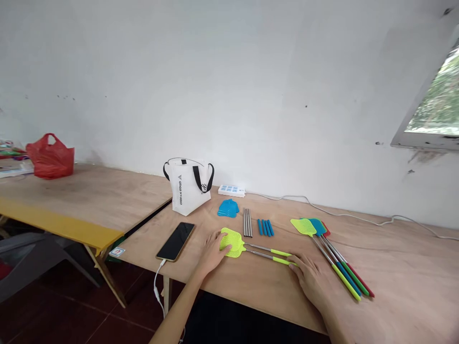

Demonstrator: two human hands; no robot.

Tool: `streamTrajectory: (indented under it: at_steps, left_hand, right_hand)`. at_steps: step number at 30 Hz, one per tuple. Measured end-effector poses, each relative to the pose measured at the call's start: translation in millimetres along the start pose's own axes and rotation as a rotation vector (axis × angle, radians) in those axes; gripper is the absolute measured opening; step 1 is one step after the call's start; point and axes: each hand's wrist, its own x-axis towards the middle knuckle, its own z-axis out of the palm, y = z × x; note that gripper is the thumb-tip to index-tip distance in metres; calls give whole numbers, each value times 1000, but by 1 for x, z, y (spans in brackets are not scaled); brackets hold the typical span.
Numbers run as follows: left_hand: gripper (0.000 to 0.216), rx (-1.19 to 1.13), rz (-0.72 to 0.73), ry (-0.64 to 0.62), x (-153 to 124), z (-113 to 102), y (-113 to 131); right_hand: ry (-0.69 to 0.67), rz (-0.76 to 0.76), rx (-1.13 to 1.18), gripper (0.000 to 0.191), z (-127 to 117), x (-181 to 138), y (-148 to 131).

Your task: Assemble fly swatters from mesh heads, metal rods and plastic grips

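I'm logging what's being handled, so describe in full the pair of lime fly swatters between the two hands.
The lime fly swatters lie along the wooden table, their perforated, plastic-looking heads overlapping at the left. Two thin, metal-looking shafts run rightward, spreading slightly apart, to slim lime grips. The left hand touches the heads, covering part of them; the right hand is at the far ends of the grips, partly hiding them.
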Motion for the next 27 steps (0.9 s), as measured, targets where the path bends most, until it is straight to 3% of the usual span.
streamTrajectory:
  at_steps: [6, 18, 23, 27]
  left_hand:
    - [36, -133, 53, 23, 2, -8, -2]
    - [34, 167, 132, 5, -3, 3, -3]
    - [33, 200, 143, 2, -4, 2, 0]
    - [33, 204, 150, 9, -3, 3, -1]
  right_hand:
    - [12, 15, 6, 40, 1, -1, 0]
    - [-19, 44, 75, 41, 8, -1, 5]
    - [36, 140, -36, 55, 22, -4, 11]
    - [-22, 148, -87, 56, 24, -5, 10]
